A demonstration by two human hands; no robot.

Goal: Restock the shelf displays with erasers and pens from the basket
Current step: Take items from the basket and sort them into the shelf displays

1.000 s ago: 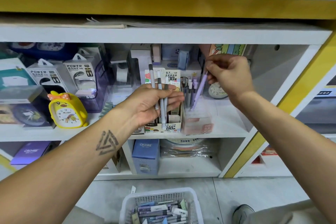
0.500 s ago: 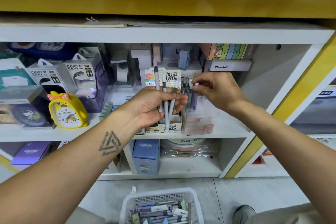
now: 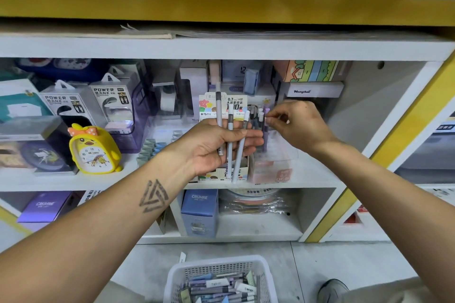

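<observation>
My left hand (image 3: 216, 147) is raised in front of the middle shelf, shut on three grey and white pens (image 3: 230, 140) that stand upright across its palm. To its right, my right hand (image 3: 299, 125) pinches with thumb and forefinger the top of a pen (image 3: 265, 115). That pen stands with several others in a clear holder (image 3: 275, 157) on the shelf. A white basket (image 3: 216, 260) sits on the floor below with several pens and erasers (image 3: 216, 288) inside.
A lead-refill display box (image 3: 236, 103) stands behind my left hand. A yellow duck clock (image 3: 93, 147) and power bank boxes (image 3: 110, 103) fill the shelf's left. A blue box (image 3: 200, 211) sits on the lower shelf. A shoe (image 3: 332, 289) is beside the basket.
My right hand has come down from higher up, lowering a purple pen into the clear holder. My left hand has shifted slightly up and right with its three pens.
</observation>
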